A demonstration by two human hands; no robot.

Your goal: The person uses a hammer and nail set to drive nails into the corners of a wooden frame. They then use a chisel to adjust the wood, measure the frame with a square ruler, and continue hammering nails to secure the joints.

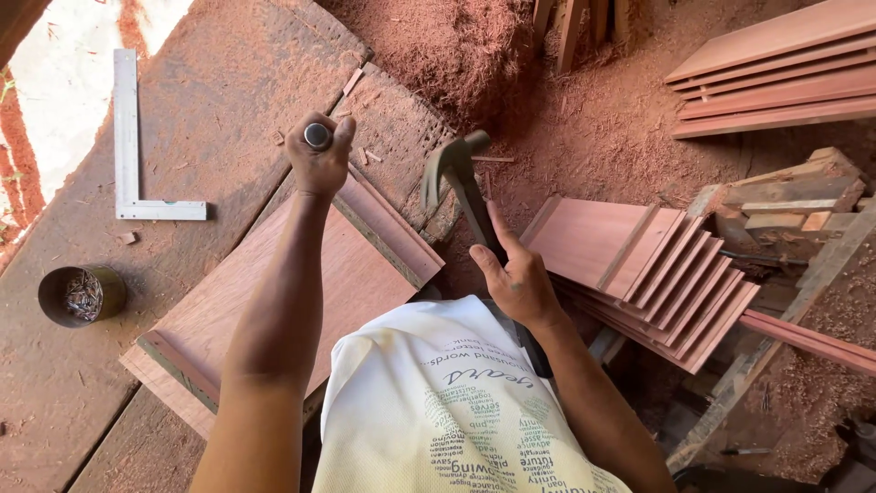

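My right hand [517,278] is wrapped round the claw hammer [461,178], raised; my left hand [319,155] is closed on a steel punch [318,136], tip down at the far corner of the one framed panel [301,292] on the workbench [173,183]. Looks like nail-setting: next wants a square strike. One square [128,155], one nail tin [80,294].

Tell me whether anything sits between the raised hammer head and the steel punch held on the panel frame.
Nothing visible does. The hammer in the right hand hangs beside the punch, which the left hand grips over the wooden panel; only open air separates them.
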